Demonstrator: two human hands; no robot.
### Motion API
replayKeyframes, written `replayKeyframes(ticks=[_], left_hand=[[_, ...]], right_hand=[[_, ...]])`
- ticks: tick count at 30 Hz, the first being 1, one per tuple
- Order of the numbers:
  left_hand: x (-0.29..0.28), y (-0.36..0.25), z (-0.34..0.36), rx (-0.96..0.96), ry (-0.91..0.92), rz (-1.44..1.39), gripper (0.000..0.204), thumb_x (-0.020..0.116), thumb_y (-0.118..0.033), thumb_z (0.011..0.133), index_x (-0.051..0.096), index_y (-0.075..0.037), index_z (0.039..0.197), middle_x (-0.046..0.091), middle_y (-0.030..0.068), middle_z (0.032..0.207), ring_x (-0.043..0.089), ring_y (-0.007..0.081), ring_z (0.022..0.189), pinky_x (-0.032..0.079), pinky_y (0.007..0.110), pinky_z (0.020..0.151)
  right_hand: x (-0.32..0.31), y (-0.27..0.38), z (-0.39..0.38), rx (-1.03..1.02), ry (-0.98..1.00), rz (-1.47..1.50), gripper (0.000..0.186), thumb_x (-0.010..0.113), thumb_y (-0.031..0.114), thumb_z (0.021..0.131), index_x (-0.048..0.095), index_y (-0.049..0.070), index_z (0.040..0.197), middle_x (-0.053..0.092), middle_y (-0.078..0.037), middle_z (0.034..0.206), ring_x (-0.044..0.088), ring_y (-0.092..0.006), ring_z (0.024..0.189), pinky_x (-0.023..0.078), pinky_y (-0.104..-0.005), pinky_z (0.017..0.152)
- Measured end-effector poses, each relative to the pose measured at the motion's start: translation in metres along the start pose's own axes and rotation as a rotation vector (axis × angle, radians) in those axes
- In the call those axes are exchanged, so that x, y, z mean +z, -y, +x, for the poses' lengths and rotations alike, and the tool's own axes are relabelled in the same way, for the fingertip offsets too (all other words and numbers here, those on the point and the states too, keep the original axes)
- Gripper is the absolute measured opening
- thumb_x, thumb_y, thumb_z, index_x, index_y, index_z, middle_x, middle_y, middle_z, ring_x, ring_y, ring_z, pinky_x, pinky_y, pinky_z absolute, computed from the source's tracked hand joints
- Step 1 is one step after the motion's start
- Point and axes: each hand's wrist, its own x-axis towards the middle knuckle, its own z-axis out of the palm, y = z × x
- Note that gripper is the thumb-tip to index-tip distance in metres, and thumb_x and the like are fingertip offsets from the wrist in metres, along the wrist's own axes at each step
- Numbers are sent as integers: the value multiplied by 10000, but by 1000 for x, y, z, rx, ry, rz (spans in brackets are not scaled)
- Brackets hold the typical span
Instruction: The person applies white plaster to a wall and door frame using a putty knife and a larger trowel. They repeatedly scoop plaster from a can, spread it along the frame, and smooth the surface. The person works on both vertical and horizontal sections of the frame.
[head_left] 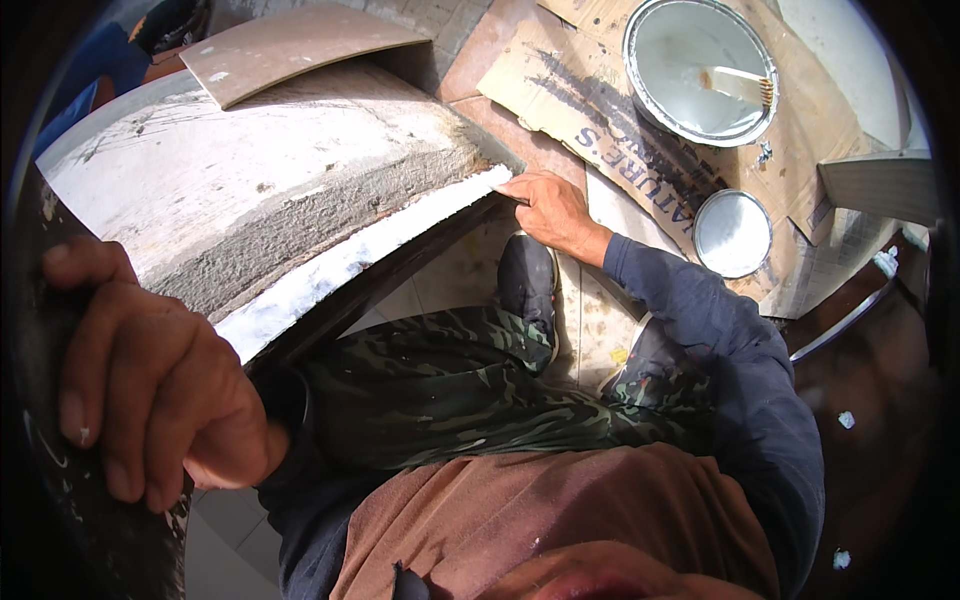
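My right hand [560, 212] is at the far end of a long strip of wet-looking white filler [360, 258]. Its fingers are pinched together there, and what they hold, if anything, is too small to name. The strip runs along the edge of a large curved slab [270, 165] with a rough grey band and a scratched whitish face. At the left, close to the camera, my left hand [165, 385] hangs over a dark, paint-specked surface [110, 535]. The fingers of that hand are loosely bent and apart, with nothing visible in them.
A thin brown board [300, 45] lies across the slab's far side. On stained cardboard [580, 90] stand a white-coated bucket [645, 75] with a brush [740, 85] in it and a round white lid [733, 234]. My shoes [527, 290] are on the tiles. Another person's blue-clothed part [95, 70] shows far left.
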Motion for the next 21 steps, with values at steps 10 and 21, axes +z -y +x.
replayKeyframes(ticks=[10, 21], left_hand=[[-2, 3, 2, 15, 8, -1, 392, 453, -93, 1020, 331, 151, 1303, 577, 200, 788, 590, 230, 481, 503, 282, 322], [-1, 2, 4, 2, -5, 36, 393, 448, -111, 1029, 335, 137, 1312, 577, 194, 801, 595, 223, 493, 507, 279, 328]], right_hand=[[12, 11, -2, 77, -30, -111, 440, 539, 47, 799, 650, -38, 1216, 665, -214, 1166, 620, -382, 1082, 500, -440, 961], [3, 1, -6, 212, -23, -149, 411, 559, 106, 799, 705, 42, 1178, 691, -186, 1128, 634, -374, 1089, 512, -458, 934]])
